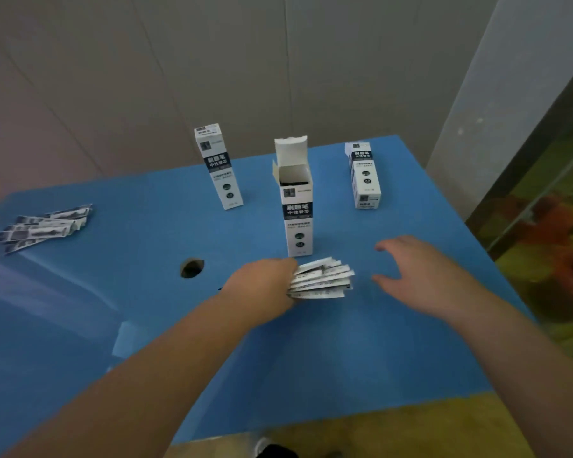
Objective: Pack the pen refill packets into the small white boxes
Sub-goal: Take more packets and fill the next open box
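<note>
The left hand (265, 285) is gripping one end of a fanned bundle of pen refill packets (323, 278), fingers curled around it; the bundle is lying on the blue table (344, 352) and sticking out toward the right hand (420, 272). The right hand is hovering just beside the bundle's free ends, fingers spread wide, holding nothing. Roughly six packet edges are showing in the fan, though blur is making an exact count uncertain.

Just beyond the left hand's knuckles, an open box (296, 206) is standing upright with its top flap raised, dark contents showing inside; it is standing almost against the bundle. Farther out beyond the left hand, a closed box (218, 166) is standing upright, well apart. Beyond the right hand, a third box (364, 175) is also standing closed. That is making three white boxes in all.

A round hole (192, 268) is sitting in the table just left of the left hand. Far to that side, loose packets (43, 226) are lying in a heap, about four.
</note>
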Motion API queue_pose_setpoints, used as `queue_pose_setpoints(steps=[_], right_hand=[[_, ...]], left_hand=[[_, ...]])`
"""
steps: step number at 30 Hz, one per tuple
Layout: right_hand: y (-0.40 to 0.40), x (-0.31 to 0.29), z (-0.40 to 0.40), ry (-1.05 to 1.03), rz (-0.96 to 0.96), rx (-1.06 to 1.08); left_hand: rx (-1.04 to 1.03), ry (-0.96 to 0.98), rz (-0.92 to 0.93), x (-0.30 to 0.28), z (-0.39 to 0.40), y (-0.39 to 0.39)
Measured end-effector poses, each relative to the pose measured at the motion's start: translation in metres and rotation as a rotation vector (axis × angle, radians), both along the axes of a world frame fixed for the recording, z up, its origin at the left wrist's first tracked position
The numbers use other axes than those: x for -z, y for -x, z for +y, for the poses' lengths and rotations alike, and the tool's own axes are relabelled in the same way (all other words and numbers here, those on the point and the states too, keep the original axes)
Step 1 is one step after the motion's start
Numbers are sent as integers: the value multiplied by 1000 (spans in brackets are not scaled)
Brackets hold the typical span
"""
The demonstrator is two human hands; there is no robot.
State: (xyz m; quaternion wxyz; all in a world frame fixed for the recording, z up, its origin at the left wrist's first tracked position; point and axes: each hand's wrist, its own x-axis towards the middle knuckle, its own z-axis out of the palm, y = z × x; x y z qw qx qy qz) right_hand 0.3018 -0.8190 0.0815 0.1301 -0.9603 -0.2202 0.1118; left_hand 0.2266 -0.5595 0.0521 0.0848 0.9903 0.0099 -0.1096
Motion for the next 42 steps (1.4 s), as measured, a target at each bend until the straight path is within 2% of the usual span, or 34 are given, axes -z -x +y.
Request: queue_pose_setpoints(steps=[7, 16, 19, 23, 25, 27, 30, 34, 42], right_hand=[[-5, 14, -13, -10, 36, -1], [-7, 17, 6, -45, 12, -38], [-6, 16, 8, -71, -14, -47], [-1, 14, 14, -101, -56, -66], [3, 12, 20, -99, -65, -88], [9, 10, 30, -103, -75, -134], [17, 9, 50, -103, -93, -239], [23, 11, 82, -81, -125, -347], [19, 18, 115, 164, -142, -474]], left_hand=[[57, -141, -21, 14, -10, -17], [-67, -48, -102, 18, 1, 13], [-234, 137, -180, 9, 0, 11], [-484, 615, -374, -12, -2, -13], [-494, 835, -384, -25, -2, -31], [-431, 907, -361, -36, 0, -46], [-356, 916, -356, -44, 4, -58], [-354, 912, -463, -46, 12, -53], [-423, 818, -666, -51, 37, 3]])
